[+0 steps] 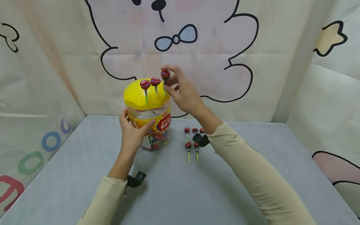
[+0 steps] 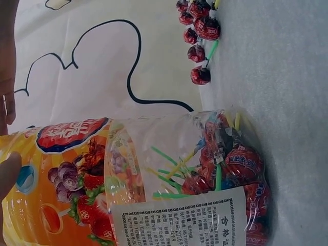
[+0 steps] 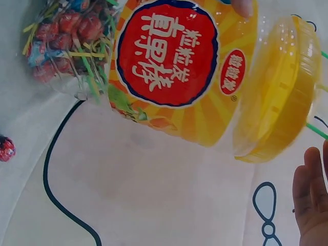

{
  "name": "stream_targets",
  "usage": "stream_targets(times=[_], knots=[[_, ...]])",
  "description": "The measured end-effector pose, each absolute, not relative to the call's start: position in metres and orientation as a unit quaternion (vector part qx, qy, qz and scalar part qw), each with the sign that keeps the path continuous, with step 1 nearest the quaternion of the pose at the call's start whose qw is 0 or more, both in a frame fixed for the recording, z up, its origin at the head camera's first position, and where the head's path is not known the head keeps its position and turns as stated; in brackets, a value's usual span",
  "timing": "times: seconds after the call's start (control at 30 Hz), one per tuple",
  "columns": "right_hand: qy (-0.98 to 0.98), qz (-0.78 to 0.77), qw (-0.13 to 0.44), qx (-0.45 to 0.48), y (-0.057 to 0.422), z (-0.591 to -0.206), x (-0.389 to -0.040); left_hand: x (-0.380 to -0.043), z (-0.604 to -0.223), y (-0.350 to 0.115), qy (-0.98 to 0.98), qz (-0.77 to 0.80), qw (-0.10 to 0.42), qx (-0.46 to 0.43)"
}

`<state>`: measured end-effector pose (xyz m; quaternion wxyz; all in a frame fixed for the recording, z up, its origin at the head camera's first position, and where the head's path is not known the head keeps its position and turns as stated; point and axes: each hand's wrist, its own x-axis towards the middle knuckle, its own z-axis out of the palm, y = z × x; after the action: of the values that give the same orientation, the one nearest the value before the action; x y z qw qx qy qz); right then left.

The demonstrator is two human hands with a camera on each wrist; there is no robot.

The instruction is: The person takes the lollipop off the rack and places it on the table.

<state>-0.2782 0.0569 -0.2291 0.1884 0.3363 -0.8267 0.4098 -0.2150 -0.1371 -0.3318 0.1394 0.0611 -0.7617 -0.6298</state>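
A clear plastic candy jar (image 1: 164, 116) with a yellow and red label and a yellow lid (image 1: 147, 95) stands on the table. Wrapped lollipops (image 2: 241, 164) fill its lower part. My left hand (image 1: 133, 134) grips the jar's left side, its thumb across the front. Two lollipops, one at the left (image 1: 145, 84) and one nearer the middle (image 1: 155, 82), stand on the lid with their heads up. At the lid's right edge my right hand (image 1: 184, 90) pinches a red-wrapped lollipop (image 1: 165, 75), head up. Whether its stick touches the lid is unclear.
Several red lollipops (image 1: 188, 145) lie in two rows on the grey table (image 1: 174, 193), right of the jar and partly behind the right forearm. A printed cloth (image 1: 219, 78) hangs behind the table. Black wrist mounts, left (image 1: 136, 179) and right (image 1: 201, 140), stick out from the wrists.
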Motion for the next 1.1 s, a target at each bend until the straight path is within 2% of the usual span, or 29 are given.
stream_targets(times=[0.4,1.1], knots=[[-0.823,0.431,0.186,0.321,0.07,-0.226,-0.265,-0.214,-0.332,-0.142,-0.758,-0.633,0.137,0.071],[-0.858,0.427,0.13,0.254,0.126,-0.276,-0.229,-0.219,-0.33,-0.137,-0.771,-0.618,0.136,0.072]])
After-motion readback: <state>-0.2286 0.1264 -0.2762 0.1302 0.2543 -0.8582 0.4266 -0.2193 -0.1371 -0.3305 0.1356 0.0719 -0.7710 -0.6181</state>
